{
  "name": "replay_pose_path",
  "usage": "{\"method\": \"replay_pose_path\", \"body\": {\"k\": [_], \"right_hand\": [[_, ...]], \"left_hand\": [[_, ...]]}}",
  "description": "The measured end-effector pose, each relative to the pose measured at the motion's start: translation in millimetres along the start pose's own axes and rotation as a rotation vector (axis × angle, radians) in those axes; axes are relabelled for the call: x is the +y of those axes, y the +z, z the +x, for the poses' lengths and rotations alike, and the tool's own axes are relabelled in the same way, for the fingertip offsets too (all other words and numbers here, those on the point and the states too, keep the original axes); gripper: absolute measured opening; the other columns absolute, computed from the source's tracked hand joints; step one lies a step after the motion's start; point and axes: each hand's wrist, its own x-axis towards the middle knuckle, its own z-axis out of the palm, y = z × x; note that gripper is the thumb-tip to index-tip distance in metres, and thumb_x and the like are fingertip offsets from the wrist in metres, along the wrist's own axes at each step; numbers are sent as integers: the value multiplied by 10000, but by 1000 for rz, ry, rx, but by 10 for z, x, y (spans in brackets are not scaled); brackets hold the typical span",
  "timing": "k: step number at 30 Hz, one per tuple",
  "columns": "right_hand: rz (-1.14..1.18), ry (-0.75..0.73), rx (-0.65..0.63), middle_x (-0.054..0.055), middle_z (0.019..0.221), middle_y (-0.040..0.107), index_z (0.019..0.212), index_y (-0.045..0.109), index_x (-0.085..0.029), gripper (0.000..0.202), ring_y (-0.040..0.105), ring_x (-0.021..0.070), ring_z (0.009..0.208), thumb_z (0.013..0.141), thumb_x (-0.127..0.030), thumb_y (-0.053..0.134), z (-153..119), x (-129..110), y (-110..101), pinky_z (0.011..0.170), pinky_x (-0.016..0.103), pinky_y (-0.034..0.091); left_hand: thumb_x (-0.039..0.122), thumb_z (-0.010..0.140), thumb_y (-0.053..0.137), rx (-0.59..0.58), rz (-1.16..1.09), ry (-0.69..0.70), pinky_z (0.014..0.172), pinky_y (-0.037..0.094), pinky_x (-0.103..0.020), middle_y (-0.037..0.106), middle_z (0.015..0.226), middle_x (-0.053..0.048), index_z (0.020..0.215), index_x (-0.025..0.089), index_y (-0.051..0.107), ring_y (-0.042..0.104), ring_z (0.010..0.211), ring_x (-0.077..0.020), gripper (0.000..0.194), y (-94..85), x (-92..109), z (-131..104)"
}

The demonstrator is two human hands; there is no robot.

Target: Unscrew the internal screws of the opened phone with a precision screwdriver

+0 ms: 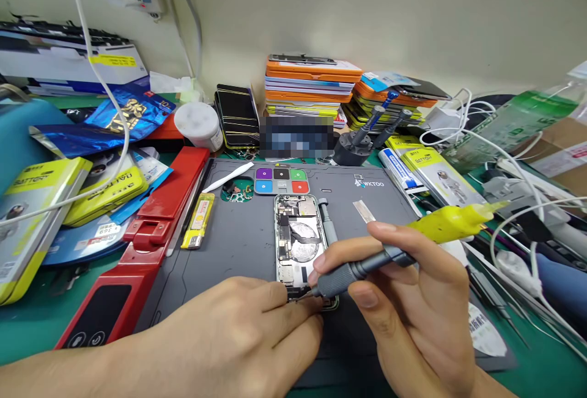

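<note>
An opened phone (300, 236) lies on the grey work mat (220, 221), its circuit boards, dark ribbon cable and round silvery disc exposed. My left hand (247, 331) is closed at the phone's lower end, fingers pressed together and covering part of it. Between thumb and fingers, my right hand (417, 300) grips a grey precision screwdriver (348, 276). Its thin tip points down into the phone's lower end, close to my left fingertips; the exact contact spot is hidden. A yellow pointed piece (449, 222) shows beyond my right hand; whether it belongs to the screwdriver I cannot tell.
Another grey screwdriver (326, 221) lies right of the phone. Left are a yellow battery (198, 221), a white pry stick (229, 176) and a red device (137, 257). A coloured tray (281, 186) sits behind. Battery boxes (435, 172) and white cables (518, 172) crowd the right.
</note>
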Motion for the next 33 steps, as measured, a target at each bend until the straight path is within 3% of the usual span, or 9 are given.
{"method": "replay_pose_path", "body": {"k": [11,16,23,33], "right_hand": [[-8,2,22,50,1203,765,1590,465,-311,720,777,200,1029,966,33,567,-6,-12,-21,917,375,706],[-4,7,66,50,1179,768,1570,483,-340,687,790,212,1006,988,16,566,-4,-4,1,860,398,718],[-29,-22,-2,64,1229,770,1593,449,-310,776,791,217,1047,930,59,613,-7,4,-17,904,385,715],[-29,-27,-23,41,1236,760,1598,439,-290,801,778,170,1072,913,95,596,-3,-29,-38,976,312,684]], "left_hand": [[126,1179,285,-23,-36,-17,782,642,-275,813,988,-68,1078,119,710,757,849,-193,437,-44,-12,-8],[118,1173,298,-12,-2,4,787,650,-283,825,1206,-102,1209,80,709,771,905,-197,414,-42,-14,-5],[92,1162,314,16,-21,1,737,626,-266,800,947,-62,1041,123,709,737,820,-189,415,-44,4,7],[106,1148,387,-13,9,-11,933,644,-253,821,1004,-91,1094,143,710,770,945,-186,330,-54,-1,-33]]}}
